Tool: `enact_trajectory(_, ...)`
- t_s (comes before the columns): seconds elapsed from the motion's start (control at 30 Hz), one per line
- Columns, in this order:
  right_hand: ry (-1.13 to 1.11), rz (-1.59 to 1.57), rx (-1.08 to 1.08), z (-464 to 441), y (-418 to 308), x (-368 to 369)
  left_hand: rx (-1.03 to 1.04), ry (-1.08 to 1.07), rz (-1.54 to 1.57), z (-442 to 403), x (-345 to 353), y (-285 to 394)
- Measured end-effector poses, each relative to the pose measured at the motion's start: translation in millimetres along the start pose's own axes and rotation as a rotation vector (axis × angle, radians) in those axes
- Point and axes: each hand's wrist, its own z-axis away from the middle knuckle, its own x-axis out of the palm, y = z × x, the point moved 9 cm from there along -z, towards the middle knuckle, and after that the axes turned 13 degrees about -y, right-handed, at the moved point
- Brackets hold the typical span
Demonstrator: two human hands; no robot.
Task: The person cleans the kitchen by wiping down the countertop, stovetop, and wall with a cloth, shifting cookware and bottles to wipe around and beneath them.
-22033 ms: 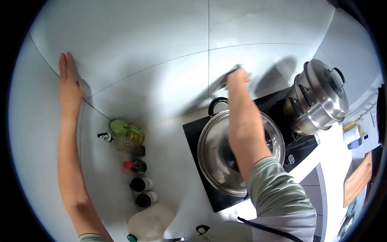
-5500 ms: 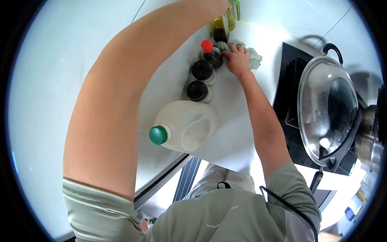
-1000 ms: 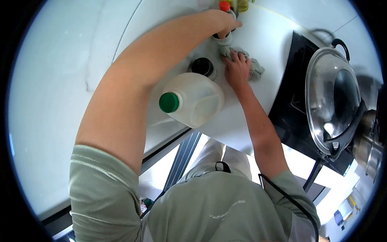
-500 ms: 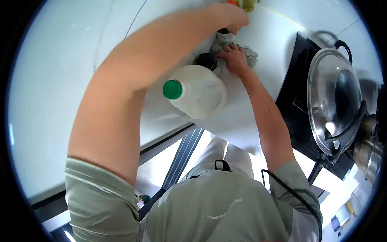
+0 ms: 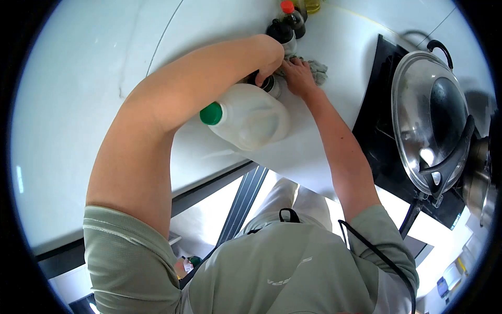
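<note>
My left hand (image 5: 270,56) reaches across in front of me, its fingers curled down onto the black lid of a small clear jar (image 5: 273,87). The forearm and hand cover part of this jar. Just right of it, my right hand (image 5: 298,78) presses on a crumpled grey cloth (image 5: 318,72) lying on the white counter. Behind my left hand stands a second container with a black top (image 5: 281,32). Nearest to me, a large translucent plastic jug (image 5: 256,118) with a green cap stands close to the jar.
At the back are a dark bottle with a red cap (image 5: 294,20) and a bottle of yellow oil (image 5: 312,6). To the right, a lidded wok (image 5: 405,120) sits on a black stove (image 5: 374,112). The white counter (image 5: 78,131) stretches left.
My left hand has come back from the rear black-topped container to the nearer jar's lid. That container and the red-capped bottle now show. My right hand stays on the cloth.
</note>
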Motion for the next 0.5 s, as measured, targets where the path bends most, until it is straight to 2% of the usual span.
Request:
enact_trajectory(0.07, 0.038, 0.013, -0.002, 0, 0, 3, 0.029, -0.007, -0.025, -1, 2, 2)
enact_trajectory(0.17, 0.089, -0.006, -0.007, 1, 0, 1, -0.094, -0.006, 0.014, 13, 2, -7)
enact_trajectory(0.23, 0.102, -0.039, -0.008, 2, -1, -3, -0.228, -0.015, -0.064, 30, -3, -17)
enact_trajectory(0.37, 0.101, -0.009, 0.007, 2, -3, -4, -0.185, -0.107, 0.057, 4, -3, -37)
enact_trajectory(0.43, 0.126, -0.005, 0.005, 2, -2, -3, -0.08, -0.052, 0.151, -13, 5, -34)
enact_trajectory(0.5, 0.174, -0.021, -0.007, 6, -2, -4, -0.029, -0.001, 0.046, -10, 6, -28)
